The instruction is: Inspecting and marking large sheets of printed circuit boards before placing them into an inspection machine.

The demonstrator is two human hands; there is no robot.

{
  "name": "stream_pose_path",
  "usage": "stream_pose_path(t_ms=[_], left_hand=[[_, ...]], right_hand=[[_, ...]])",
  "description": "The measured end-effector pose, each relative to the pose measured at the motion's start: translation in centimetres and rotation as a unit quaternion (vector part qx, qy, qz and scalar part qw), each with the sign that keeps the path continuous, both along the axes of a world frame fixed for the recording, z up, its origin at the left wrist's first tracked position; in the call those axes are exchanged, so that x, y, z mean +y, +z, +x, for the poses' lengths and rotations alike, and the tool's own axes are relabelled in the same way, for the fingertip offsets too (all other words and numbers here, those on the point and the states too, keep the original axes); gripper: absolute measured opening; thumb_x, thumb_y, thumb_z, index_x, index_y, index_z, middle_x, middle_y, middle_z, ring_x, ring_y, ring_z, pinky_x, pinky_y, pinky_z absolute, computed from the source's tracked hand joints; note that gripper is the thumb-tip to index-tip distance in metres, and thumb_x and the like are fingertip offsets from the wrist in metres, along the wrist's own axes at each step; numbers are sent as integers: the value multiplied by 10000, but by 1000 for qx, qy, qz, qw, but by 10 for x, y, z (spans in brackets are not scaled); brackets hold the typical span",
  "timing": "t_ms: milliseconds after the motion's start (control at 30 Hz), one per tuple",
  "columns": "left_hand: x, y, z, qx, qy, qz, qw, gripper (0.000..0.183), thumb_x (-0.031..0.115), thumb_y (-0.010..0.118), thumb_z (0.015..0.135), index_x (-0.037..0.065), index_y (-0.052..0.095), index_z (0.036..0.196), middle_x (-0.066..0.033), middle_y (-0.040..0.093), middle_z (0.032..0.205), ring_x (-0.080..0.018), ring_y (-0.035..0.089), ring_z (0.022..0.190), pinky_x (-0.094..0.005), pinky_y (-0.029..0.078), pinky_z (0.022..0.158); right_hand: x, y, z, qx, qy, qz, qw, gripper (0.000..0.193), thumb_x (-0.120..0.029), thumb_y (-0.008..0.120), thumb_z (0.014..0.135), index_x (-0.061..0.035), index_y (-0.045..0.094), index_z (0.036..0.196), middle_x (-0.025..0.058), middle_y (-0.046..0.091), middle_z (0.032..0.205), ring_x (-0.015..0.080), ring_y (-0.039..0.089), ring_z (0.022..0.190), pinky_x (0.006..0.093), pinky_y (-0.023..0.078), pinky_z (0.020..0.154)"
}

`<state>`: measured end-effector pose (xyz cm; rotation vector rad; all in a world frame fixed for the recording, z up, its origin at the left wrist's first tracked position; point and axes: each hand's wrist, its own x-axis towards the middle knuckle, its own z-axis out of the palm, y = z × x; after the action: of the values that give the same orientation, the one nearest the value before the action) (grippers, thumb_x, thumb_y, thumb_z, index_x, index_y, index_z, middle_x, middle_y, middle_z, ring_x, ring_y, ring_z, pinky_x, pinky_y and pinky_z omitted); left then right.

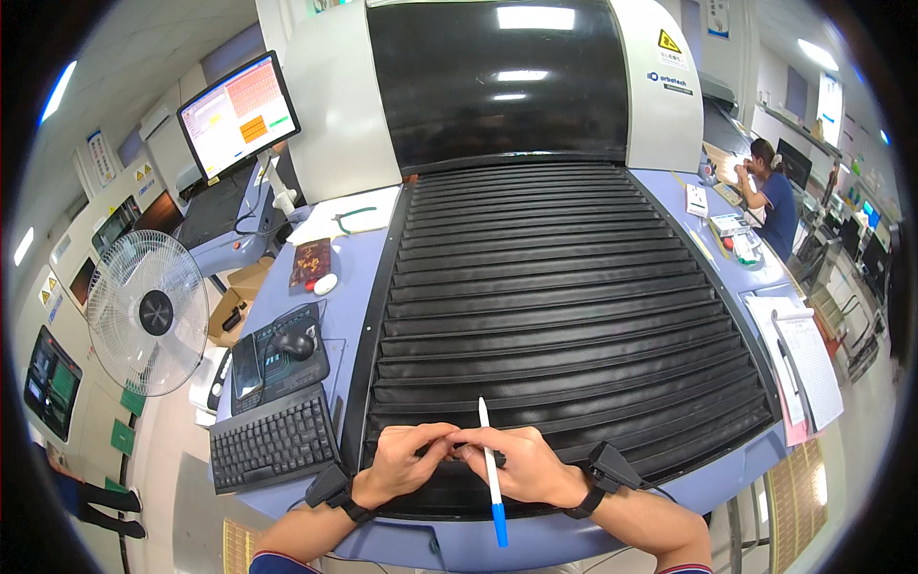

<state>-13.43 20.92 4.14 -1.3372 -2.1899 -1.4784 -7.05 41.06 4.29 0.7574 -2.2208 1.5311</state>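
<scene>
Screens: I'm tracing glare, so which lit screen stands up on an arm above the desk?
The tilted monitor with the orange and red blocks, upper left above the desk fan; the other lit screens sit low in the left wall.

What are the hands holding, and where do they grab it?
The right hand holds a white pen with a blue cap around its middle. The left hand touches the right fingers.

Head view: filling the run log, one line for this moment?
left hand: fingertips meet right | right hand: holds pen | surface: black ribbed cover
</scene>
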Motion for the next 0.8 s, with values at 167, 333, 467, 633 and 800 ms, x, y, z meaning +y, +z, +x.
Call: stream_pose_path(t_ms=[167, 333, 467, 633, 800], left_hand=[[0, 1, 1, -32, 2, 1, 999, 99, -45, 642, 909, -53, 685, 997, -142, 745, 837, -199, 746, 701, -286, 603, 628], [0, 0, 2, -69, 4, -6, 998, 133, -48, 623, 913, -58, 688, 1029, -137, 747, 852, -188, 748, 720, -281, 607, 643], [-2, -6, 3, -51, 21, -5, 998, 151, -32, 648, 910, -25, 684, 1057, -124, 746, 827, -189, 745, 682, -273, 592, 605], [-1, -4, 4, -53, 34, -9, 998, 128, -26, 640, 913, -19, 683, 1033, -108, 745, 809, -189, 748, 687, -273, 589, 607], [0, 0, 5, -56, 35, -11, 998, 126, -29, 629, 914, -23, 681, 1029, -112, 743, 805, -188, 749, 693, -270, 586, 606]], right_hand=[[1, 2, 0, -28, 2, -6, 1000, 306, -66, 659, 912, -33, 646, 1217, 157, 741, 876, 317, 733, 739, 357, 593, 640], [2, 2, -1, -32, 8, -18, 999, 303, -70, 653, 917, -30, 647, 1218, 157, 742, 880, 306, 741, 759, 350, 602, 664], [2, 6, 1, -51, 8, -2, 999, 318, -72, 648, 919, -34, 642, 1235, 155, 743, 881, 300, 743, 765, 348, 603, 667], [2, -1, 0, -60, 5, 1, 998, 325, -81, 644, 923, -33, 637, 1245, 157, 742, 875, 305, 741, 760, 346, 601, 663], [3, 4, -2, -51, 11, 0, 999, 317, -79, 670, 919, -12, 654, 1229, 133, 765, 907, 248, 759, 759, 295, 607, 661]])
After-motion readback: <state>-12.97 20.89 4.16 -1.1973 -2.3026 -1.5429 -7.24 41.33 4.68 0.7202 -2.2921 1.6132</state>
